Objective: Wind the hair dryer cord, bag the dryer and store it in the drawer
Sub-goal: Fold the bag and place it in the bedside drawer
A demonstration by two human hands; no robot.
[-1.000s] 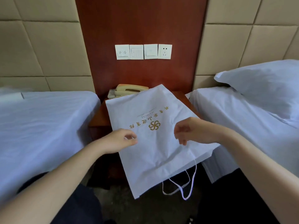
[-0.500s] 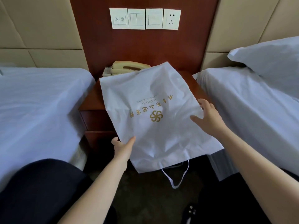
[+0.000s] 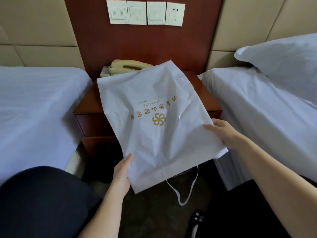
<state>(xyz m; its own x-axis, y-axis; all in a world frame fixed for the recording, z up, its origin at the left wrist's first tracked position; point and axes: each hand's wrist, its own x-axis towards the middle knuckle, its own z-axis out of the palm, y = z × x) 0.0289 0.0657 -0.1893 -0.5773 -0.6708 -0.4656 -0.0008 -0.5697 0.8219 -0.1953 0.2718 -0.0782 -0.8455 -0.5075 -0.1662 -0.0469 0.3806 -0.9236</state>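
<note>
Both near edges of this light, limp, likely slippery bag (image 3: pixel 154 100) sit pinched in my left hand (image 3: pixel 121 176) and right hand (image 3: pixel 228 136); I'd grip it by the mouth hem.

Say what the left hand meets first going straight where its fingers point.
The white bag: the left hand holds its lower left edge, pointing up. Behind it, likely the nightstand front; depth unclear.
</note>
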